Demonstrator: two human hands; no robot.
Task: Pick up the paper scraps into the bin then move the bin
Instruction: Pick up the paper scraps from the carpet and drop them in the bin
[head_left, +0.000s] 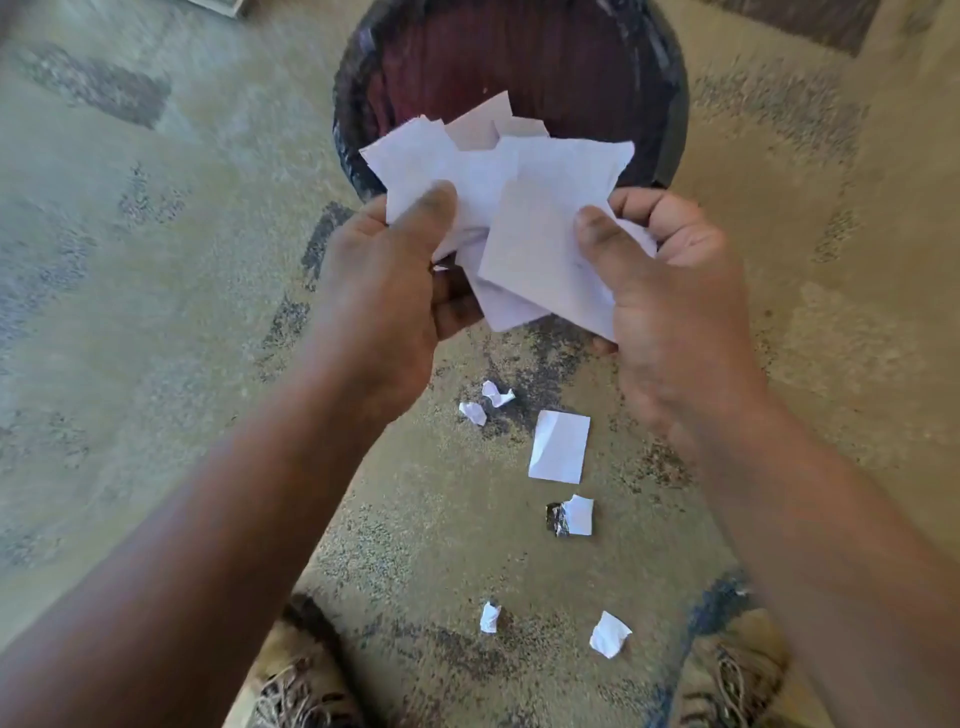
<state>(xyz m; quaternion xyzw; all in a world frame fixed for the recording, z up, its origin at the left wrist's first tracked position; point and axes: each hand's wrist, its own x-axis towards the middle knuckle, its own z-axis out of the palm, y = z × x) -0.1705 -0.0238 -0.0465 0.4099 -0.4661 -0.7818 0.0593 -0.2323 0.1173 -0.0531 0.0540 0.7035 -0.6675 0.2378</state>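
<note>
Paper scraps (519, 208) fill both hands: a loose sheaf of white torn pieces, flat and thin, some overlapping, held up at the near edge of the bin (670, 104), with the top corners already over its opening. The left hand (400, 270) pinches the stack with the thumb on top and fingers curled beneath; the right hand (670, 270) does the same from the other side, thumb pressed on a front piece. The hands sit close together, joined only by the paper between them

Such paper should handle as nearly weightless and limp, easy to crease, and likely to slip or flutter out singly if the grip loosens, so a gathered pinch across the whole bunch looks the safer hold. The bin is round and dark, with a reddish inside and what seems a dark liner over its rim; its weight cannot be told, though the rim is the obvious place to grasp it later

More bits lie on the carpet (156, 312) below the hands: a flat rectangular piece (559, 447), two small crumpled bits (485, 402), one piece (576, 515) beside something dark and shiny, and two small torn bits (610, 634) near the shoes (737, 680). The carpet is short-piled, beige and grey with dark speckled patches, so small scraps may need fingertip picking
</note>
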